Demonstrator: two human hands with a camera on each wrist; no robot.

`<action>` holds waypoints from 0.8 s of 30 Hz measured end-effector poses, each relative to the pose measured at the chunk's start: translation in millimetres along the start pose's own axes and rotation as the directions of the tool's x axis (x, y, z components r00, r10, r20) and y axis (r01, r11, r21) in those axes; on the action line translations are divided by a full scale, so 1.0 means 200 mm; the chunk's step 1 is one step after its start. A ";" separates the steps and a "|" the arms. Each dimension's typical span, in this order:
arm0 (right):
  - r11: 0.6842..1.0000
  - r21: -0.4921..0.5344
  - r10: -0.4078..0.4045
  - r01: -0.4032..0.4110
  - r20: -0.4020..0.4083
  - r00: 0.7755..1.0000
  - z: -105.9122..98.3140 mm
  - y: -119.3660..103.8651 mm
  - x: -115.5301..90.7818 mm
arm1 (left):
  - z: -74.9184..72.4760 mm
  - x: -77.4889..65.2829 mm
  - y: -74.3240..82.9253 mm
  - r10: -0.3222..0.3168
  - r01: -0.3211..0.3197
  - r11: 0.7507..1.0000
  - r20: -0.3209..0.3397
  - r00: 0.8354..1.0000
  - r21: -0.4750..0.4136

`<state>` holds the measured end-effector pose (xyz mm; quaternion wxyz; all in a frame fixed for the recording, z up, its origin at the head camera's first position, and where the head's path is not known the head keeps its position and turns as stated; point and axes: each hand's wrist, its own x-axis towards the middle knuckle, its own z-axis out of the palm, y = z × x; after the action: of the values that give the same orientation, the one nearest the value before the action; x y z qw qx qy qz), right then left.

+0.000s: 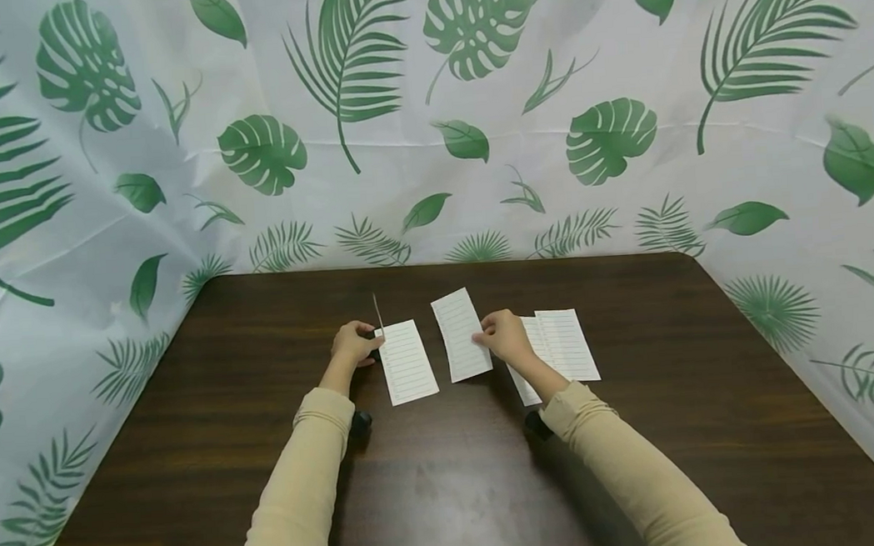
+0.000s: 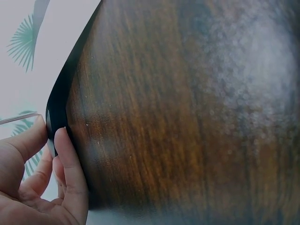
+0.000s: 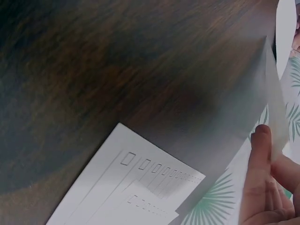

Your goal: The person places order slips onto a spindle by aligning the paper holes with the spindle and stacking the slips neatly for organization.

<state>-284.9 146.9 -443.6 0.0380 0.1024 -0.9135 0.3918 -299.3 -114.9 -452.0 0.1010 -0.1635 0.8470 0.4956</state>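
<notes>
My left hand (image 1: 354, 343) pinches the left edge of a lined white checklist sheet (image 1: 410, 366) between thumb and fingers. In the left wrist view that sheet (image 2: 65, 51) rises from the fingertips, tilted above the wood. A thin, stick-like piece (image 1: 378, 312) stands at the left thumb; its kind is unclear. My right hand (image 1: 507, 335) pinches the right edge of another lined sheet (image 1: 459, 334), which the right wrist view shows nearly edge-on. Right of that hand, two more checklist sheets (image 1: 567, 346) overlap on the table, partly hidden by the wrist; small printed boxes line their ends.
The dark wooden table (image 1: 435, 490) extends around both arms, with its far edge close behind the sheets. A white curtain (image 1: 507, 193) printed with green leaves hangs behind and beside it. Black wrist straps (image 1: 359, 425) sit under the cuffs.
</notes>
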 end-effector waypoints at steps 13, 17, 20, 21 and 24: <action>0.999 -0.039 0.036 -0.037 -0.028 0.999 0.41 0.95 0.46 | 0.00 0.00 -0.01 -0.007 0.007 1.000 0.002 1.000 -0.029; 0.994 0.075 0.082 -0.082 0.002 0.997 0.26 0.64 0.30 | 0.00 0.00 0.00 -0.009 0.009 0.999 0.001 1.000 -0.042; 0.979 0.155 0.128 -0.129 0.012 0.992 0.17 0.45 0.21 | 0.00 -0.01 0.00 -0.005 0.006 0.999 0.009 1.000 -0.050; 0.972 0.150 0.180 -0.183 0.031 0.983 0.13 0.35 0.18 | 0.00 -0.01 0.00 -0.005 0.005 0.999 0.012 1.000 -0.052; 0.959 0.167 0.226 -0.227 0.028 0.974 0.08 0.20 0.11 | 0.00 -0.01 0.00 -0.008 0.009 0.998 0.017 1.000 -0.064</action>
<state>-315.8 159.5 -479.9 -0.0200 0.0018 -0.8829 0.4691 -297.8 -115.1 -451.1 0.1047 -0.1661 0.8292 0.5233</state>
